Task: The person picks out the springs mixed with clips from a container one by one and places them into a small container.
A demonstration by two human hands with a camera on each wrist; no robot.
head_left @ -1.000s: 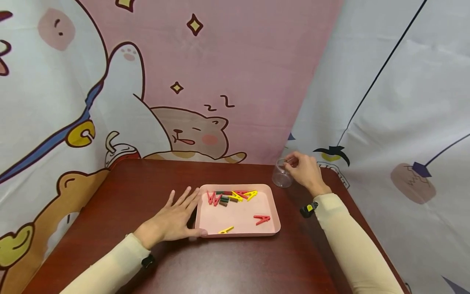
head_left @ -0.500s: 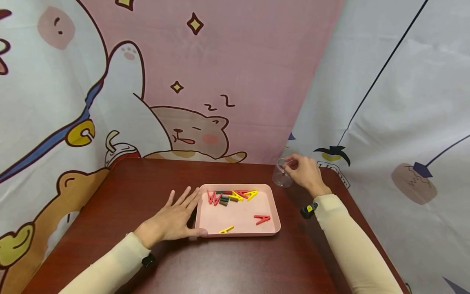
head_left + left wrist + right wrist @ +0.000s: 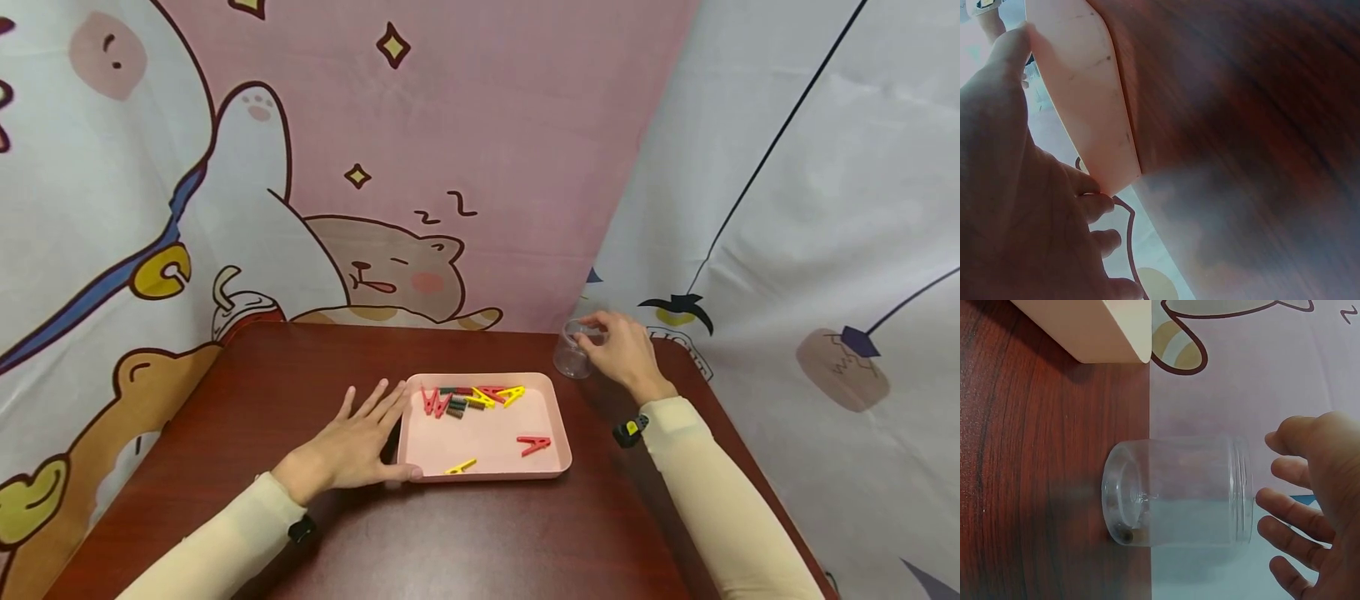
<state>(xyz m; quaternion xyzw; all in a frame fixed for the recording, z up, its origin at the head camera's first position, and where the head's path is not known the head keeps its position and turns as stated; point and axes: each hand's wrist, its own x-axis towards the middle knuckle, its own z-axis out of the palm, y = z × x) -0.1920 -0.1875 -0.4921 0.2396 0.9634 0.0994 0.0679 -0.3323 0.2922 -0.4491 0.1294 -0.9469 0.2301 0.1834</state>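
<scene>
Head view: clothespins [image 3: 543, 442] still in tray [image 3: 450, 437], jar [image 3: 1191, 475] nearly empty; left hand [image 3: 352, 447] splayed against tray, right hand [image 3: 624, 350] relaxed, empty.

The person wears long pale-cream fabric sleeves [image 3: 720, 492], with a small black left wrist device [image 3: 302, 528] and a black, yellow-marked right wrist device [image 3: 628, 432].

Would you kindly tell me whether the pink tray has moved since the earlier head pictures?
No: judged against the table's back edge in the head view, the pink tray sits in the same place.
</scene>
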